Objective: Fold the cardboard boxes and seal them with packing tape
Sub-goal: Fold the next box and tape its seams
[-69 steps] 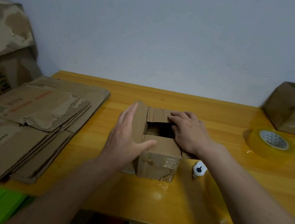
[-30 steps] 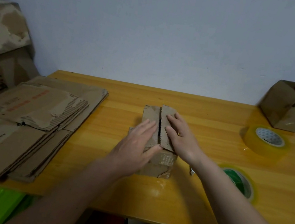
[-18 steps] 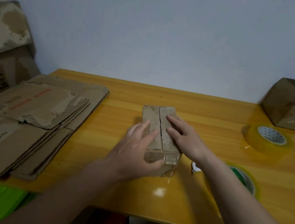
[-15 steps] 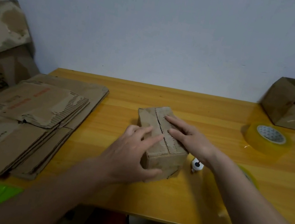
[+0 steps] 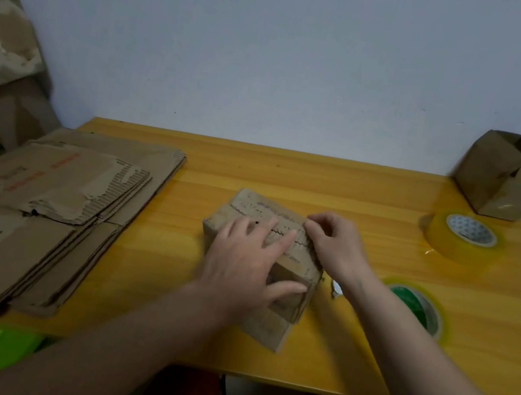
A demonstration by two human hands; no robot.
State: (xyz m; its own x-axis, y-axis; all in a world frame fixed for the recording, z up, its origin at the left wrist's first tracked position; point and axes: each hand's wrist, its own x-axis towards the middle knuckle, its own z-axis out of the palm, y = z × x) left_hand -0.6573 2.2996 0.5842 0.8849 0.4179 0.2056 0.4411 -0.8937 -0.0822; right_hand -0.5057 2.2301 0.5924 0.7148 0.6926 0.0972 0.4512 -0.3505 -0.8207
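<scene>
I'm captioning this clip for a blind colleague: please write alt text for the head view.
Two bare hands hold a small cardboard box shut on a yellow table, the left hand flat on its flaps, the right hand at its far edge. Flattened cardboard lies left; two tape rolls sit right.

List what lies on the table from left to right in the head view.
Flattened cardboard stack → small box held under both hands → green-core tape roll → yellow tape roll → open box at the far right corner.
</scene>
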